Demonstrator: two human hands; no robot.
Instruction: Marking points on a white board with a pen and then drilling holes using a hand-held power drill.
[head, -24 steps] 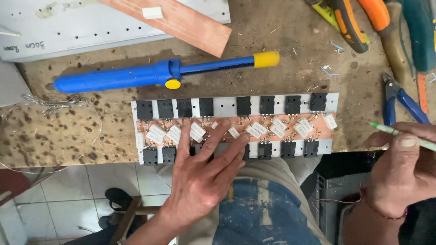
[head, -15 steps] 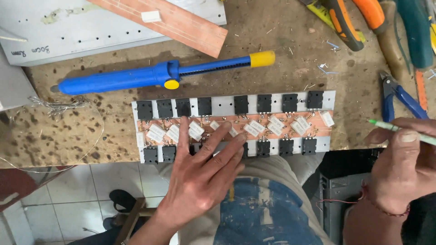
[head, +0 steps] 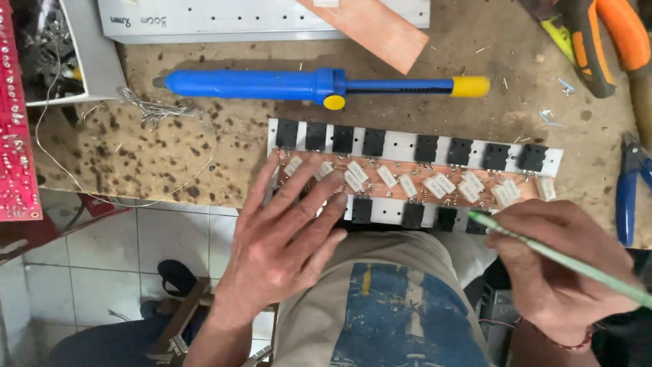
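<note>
Even, soft daylight from overhead, bright but not harsh, faint short shadows beneath the left hand (head: 285,251) and blue tool (head: 319,85), mild glare on white aluminium strip (head: 265,20), sharp centre, slight softening and stretch toward the corners

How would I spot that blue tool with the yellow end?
Start at the worn wooden bench. Above the component board under the left hand lies a long blue pump tool. Its yellow cap and round yellow button set it apart from the orange-handled pliers.
</note>
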